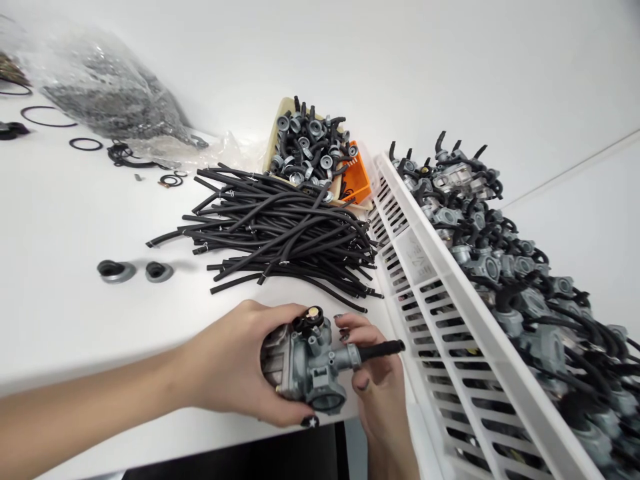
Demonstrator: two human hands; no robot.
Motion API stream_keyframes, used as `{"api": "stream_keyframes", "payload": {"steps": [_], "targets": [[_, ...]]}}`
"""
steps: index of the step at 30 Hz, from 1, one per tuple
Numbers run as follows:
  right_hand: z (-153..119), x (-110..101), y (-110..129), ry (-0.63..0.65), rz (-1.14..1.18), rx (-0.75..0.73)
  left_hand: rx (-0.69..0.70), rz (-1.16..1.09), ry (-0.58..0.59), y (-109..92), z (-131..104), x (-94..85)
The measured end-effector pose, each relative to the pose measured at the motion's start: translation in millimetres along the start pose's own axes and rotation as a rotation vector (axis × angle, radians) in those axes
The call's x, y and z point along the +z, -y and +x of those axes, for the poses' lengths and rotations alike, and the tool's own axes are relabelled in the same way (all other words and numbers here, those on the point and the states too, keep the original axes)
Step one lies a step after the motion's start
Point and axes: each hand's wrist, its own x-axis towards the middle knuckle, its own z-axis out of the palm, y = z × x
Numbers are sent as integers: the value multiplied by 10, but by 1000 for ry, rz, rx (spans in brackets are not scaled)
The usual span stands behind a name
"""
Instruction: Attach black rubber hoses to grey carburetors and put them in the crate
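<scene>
A grey metal carburetor is held over the table's front edge, lying on its side. My left hand wraps round its body from the left, thumb below and fingers behind. From its right end sticks a black rubber boot, pointing right. My right hand is beside and partly behind that boot, its fingers curved and apart; thumb and fingertips are near the grey collar, and no firm grip shows. Beyond the hands a pile of black hoses lies on the white table.
A white slatted crate heaped with carburetors stands on the right. Behind the hoses are a cream bin of capped boots and an orange box. Two round parts, rings and a plastic bag lie left.
</scene>
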Motion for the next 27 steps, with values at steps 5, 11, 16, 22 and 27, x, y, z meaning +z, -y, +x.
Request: {"api": "stream_keyframes", "payload": {"steps": [5, 11, 16, 22, 27], "targets": [[-31, -39, 47, 58, -55, 2, -17, -28, 14, -15, -1, 5], [-30, 5, -10, -50, -75, 2, -9, -19, -1, 2, 6, 13], [-30, -23, 19, 40, -56, 20, -13, -17, 3, -4, 6, 3], [-56, -32, 19, -33, -127, -23, -8, -29, 13, 6, -5, 13], [-31, 60, 9, -69, -169, -49, 12, -2, -7, 21, -5, 14]]}}
